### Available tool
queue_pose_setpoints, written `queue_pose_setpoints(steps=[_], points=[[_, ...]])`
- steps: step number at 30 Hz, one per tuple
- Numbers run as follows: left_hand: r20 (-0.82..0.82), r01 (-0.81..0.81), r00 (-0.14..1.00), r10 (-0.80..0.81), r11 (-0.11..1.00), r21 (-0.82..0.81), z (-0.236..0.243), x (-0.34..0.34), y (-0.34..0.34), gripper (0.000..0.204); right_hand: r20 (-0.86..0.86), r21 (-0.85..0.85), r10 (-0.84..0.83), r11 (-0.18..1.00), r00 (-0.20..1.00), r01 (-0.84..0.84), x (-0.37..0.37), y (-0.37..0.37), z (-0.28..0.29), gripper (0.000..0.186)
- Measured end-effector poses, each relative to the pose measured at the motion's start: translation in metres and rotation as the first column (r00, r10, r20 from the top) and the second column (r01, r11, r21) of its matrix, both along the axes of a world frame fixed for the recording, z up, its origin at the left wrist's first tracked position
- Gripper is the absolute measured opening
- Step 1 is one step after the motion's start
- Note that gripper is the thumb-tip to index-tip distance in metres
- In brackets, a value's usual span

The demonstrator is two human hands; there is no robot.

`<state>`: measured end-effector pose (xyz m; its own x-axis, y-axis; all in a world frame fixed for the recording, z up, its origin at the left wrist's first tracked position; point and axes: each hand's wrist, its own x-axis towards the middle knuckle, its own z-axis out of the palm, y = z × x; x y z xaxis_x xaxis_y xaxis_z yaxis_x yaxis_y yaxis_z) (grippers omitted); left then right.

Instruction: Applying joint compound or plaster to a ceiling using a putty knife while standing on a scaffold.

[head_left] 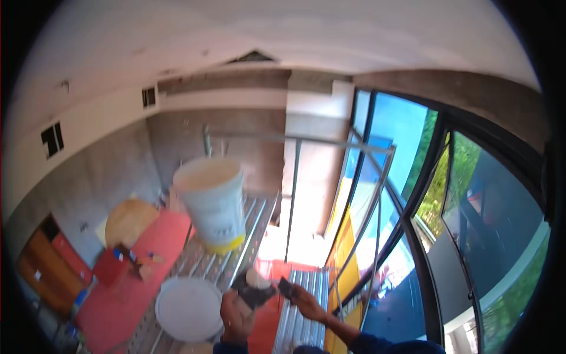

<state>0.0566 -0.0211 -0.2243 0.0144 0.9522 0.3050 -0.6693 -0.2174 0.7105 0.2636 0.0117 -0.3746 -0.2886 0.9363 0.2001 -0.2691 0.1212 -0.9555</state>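
Note:
My left hand (237, 317) is closed on a dark flat plate (254, 297), which carries a lump of whitish paste (257, 278). Just to the right, my right hand (309, 304) grips a small dark scraper (286, 288) close to the plate's edge; its blade is hard to make out. Beyond my hands a tall white bucket (213, 203) with a yellow base stands upright on a ribbed metal platform (254, 221). A round white lid or bucket top (188, 309) lies nearer, left of my left hand.
Metal scaffold rails (295, 194) rise ahead. Dark-framed windows (427, 253) run along the right, one pane (495, 218) tilted. Another ribbed plank (306, 318) sits lower, near my right forearm. Red sheeting (150, 259) with tools and a round tan board (131, 223) lie below left.

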Motion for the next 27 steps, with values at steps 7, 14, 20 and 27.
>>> queue_pose_setpoints(steps=[7, 14, 20, 27], points=[[0.499, 0.535, 0.747, -0.439, 0.843, -0.059, -0.016, 0.016, 0.045, 0.032, -0.492, -0.275, -0.133, 0.961, 0.86, -0.009, 0.061, -0.003, 0.065, 0.046], [0.304, 0.522, 0.813, -0.498, 0.853, 0.0, 0.012, 0.047, 0.085, 0.044, -0.559, -0.283, -0.254, 0.953, 0.789, 0.106, 0.082, -0.037, 0.128, 0.043], [0.222, 0.36, 0.903, -0.368, 0.93, 0.076, 0.069, 0.065, 0.055, 0.043, -0.572, -0.23, -0.204, 0.97, 0.794, 0.083, 0.08, -0.048, 0.17, 0.039], [0.12, 0.026, 0.992, -0.036, 0.996, 0.083, 0.084, 0.057, 0.067, 0.021, -0.451, -0.171, -0.287, 0.957, 0.846, 0.233, 0.048, -0.08, 0.226, 0.035]])
